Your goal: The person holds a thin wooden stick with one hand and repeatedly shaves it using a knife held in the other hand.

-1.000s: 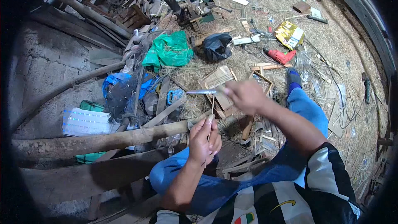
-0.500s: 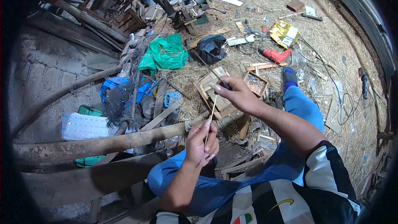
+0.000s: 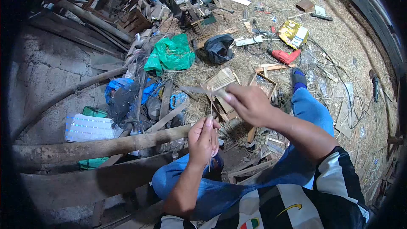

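Note:
My left hand (image 3: 203,140) is closed around a thin wooden stick (image 3: 211,107), which stands nearly upright and pokes out above and below the fist. Just above and to the right, my right hand (image 3: 251,105) grips a knife (image 3: 196,89) by its handle. The blade points left, somewhat blurred, and crosses the stick near its upper end; whether they touch I cannot tell. Beneath the hands, a small slatted wooden box (image 3: 221,80) rests on the straw-covered ground.
A bamboo pole (image 3: 106,149) runs in from the left towards my left hand. Further out lie a second wooden frame (image 3: 266,85), a red power drill (image 3: 284,56), a black plastic bag (image 3: 218,48), a green plastic bag (image 3: 171,53) and a yellow packet (image 3: 293,34). Cables trail on the right.
The knife has swung from pointing up and away to pointing left across the stick. My right hand has shifted slightly down and right. The stick has turned from slanted to nearly upright.

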The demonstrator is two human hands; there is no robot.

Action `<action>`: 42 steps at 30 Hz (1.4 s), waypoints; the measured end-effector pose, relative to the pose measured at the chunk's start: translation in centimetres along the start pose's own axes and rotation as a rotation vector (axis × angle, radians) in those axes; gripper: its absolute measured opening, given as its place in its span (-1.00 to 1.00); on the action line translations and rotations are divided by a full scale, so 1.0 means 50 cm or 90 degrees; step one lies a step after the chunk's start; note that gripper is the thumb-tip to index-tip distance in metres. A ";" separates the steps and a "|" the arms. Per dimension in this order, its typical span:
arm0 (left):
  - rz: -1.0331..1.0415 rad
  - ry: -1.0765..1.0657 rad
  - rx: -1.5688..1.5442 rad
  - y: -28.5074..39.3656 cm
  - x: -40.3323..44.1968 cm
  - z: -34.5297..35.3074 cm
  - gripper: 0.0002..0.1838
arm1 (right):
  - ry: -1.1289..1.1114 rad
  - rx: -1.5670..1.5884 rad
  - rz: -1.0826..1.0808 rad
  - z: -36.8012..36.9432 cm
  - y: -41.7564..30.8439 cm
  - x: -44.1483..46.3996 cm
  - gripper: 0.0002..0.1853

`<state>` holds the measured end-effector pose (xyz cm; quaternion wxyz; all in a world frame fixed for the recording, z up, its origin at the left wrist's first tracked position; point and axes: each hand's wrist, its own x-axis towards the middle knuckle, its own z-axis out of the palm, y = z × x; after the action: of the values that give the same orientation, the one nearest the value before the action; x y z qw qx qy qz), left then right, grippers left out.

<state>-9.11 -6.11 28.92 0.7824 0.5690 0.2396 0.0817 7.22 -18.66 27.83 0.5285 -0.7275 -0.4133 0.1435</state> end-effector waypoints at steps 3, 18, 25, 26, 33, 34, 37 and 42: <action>0.022 0.022 0.036 -0.003 -0.001 0.003 -0.69 | -0.030 -0.235 -0.138 0.016 -0.016 -0.029 -0.77; -0.025 -0.003 -0.051 0.006 -0.022 -0.016 -0.68 | 0.035 -0.383 0.007 -0.019 0.081 0.025 -0.75; -0.049 0.015 -0.080 0.019 -0.026 -0.015 -0.68 | 0.007 -0.251 -0.078 0.021 0.009 -0.014 -0.71; -0.049 0.014 -0.080 0.019 -0.025 -0.015 -0.68 | -0.025 -0.239 -0.125 0.027 -0.003 -0.019 -0.71; -0.055 -0.019 -0.115 0.013 -0.023 -0.007 -0.69 | -0.076 -0.234 -0.167 0.048 -0.015 -0.033 -0.73; -0.060 -0.014 -0.128 0.013 -0.023 -0.006 -0.69 | -0.071 -0.236 -0.175 0.050 -0.014 -0.035 -0.73; -0.065 -0.025 -0.126 0.009 -0.022 -0.005 -0.69 | -0.072 -0.245 -0.185 0.045 -0.014 -0.041 -0.73; -0.071 -0.045 -0.131 0.006 -0.021 -0.010 -0.70 | -0.065 -0.286 -0.178 0.038 0.004 -0.035 -0.70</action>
<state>-10.19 -6.01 29.38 0.8478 0.4743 0.2336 0.0419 5.00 -18.78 26.52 0.3472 -0.7543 -0.5571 0.0102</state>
